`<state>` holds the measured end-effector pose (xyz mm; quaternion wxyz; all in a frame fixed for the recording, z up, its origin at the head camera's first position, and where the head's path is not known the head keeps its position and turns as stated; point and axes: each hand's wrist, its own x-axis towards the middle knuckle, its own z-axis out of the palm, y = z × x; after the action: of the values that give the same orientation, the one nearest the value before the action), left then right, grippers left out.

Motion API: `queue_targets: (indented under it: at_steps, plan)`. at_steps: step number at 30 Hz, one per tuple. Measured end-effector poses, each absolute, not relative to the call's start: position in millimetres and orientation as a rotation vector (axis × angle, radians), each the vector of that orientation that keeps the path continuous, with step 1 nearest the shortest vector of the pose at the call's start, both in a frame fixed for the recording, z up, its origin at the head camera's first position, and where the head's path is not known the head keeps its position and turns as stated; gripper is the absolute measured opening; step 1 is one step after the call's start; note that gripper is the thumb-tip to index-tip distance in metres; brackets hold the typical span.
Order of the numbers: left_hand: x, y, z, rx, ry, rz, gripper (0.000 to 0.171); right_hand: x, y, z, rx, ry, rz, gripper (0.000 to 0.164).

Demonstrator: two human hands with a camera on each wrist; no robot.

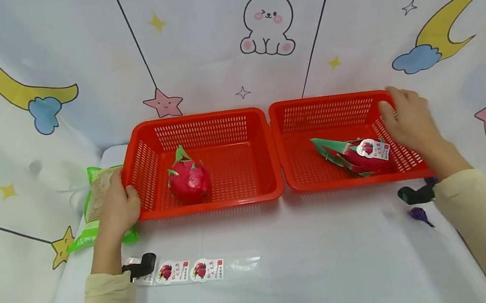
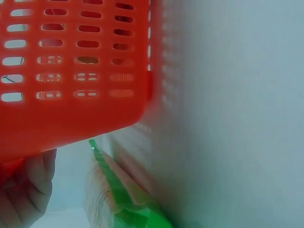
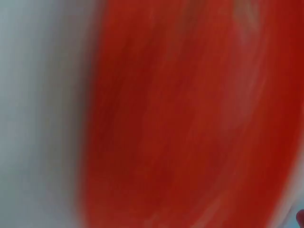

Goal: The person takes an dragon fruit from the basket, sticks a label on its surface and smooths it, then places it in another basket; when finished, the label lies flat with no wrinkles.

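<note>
At the left end of the left red plastic basket (image 1: 217, 205), my left hand (image 1: 117, 204) grips the rim; the left wrist view has its curled fingers (image 2: 35, 185) under the edge. One pink dragon fruit (image 1: 189, 181) with green leaf tips sits inside. My right hand (image 1: 413, 121) is blurred over the far right corner of the right red basket (image 1: 353, 183), thumb and fingers spread apart around the rim. A second dragon fruit (image 1: 371, 163), bearing a white label (image 1: 374, 149), lies in that basket. Blur fills the right wrist view, where only red plastic can be made out.
A green-edged clear packet (image 1: 98, 196) lies beside the left basket. In front, a strip of dragon fruit stickers (image 1: 191, 270) rests on the white table (image 1: 317, 262). A small purple item (image 1: 420, 216) lies near the right sleeve. A patterned cloth (image 1: 214, 51) hangs behind the baskets.
</note>
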<state>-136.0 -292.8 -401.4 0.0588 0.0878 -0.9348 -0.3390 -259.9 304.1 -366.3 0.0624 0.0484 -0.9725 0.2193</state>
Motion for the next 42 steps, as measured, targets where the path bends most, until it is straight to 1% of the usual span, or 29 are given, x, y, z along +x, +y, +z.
queue_targets:
  at_steps: [2,5,9,13,17,20,22,26,29,32,36,39,42]
  plan:
    - [-137,-295,-399,0.260,-2.825,-1.018,0.055,-264,248,-354,0.338,-2.884,0.757,0.062]
    - [-137,-296,-397,0.257,-2.829,-1.014,0.055,-261,158,-344,0.567,-2.936,0.923,0.064]
    - [-136,-294,-397,0.285,-2.856,-1.014,0.056,-246,52,-351,0.783,-3.125,0.938,0.077]
    - [-135,-292,-399,0.301,-2.861,-0.990,0.056,-225,-23,-367,0.946,-3.271,0.798,0.092]
    - [-134,-293,-401,0.294,-2.844,-0.974,0.055,-212,-68,-379,0.977,-3.292,0.761,0.104]
    - [-135,-292,-400,0.280,-2.838,-0.969,0.055,-211,-84,-387,0.943,-3.295,0.761,0.104]
    - [-135,-291,-400,0.276,-2.835,-0.970,0.055,-212,-88,-393,0.910,-3.309,0.781,0.101]
    - [-134,-291,-399,0.282,-2.835,-0.974,0.055,-215,-89,-402,0.909,-3.300,0.877,0.094]
    - [-135,-289,-399,0.289,-2.838,-0.987,0.056,-218,-83,-402,0.944,-3.270,0.969,0.091]
    - [-136,-286,-399,0.293,-2.842,-0.996,0.056,-222,-71,-395,0.974,-3.237,1.061,0.088]
    - [-136,-286,-400,0.306,-2.840,-0.997,0.056,-222,-49,-374,0.977,-3.167,1.164,0.088]
    - [-135,-288,-401,0.320,-2.843,-0.986,0.056,-212,-24,-356,1.020,-3.084,1.211,0.090]
    - [-134,-290,-400,0.319,-2.844,-0.979,0.056,-194,8,-341,1.120,-2.972,1.263,0.090]
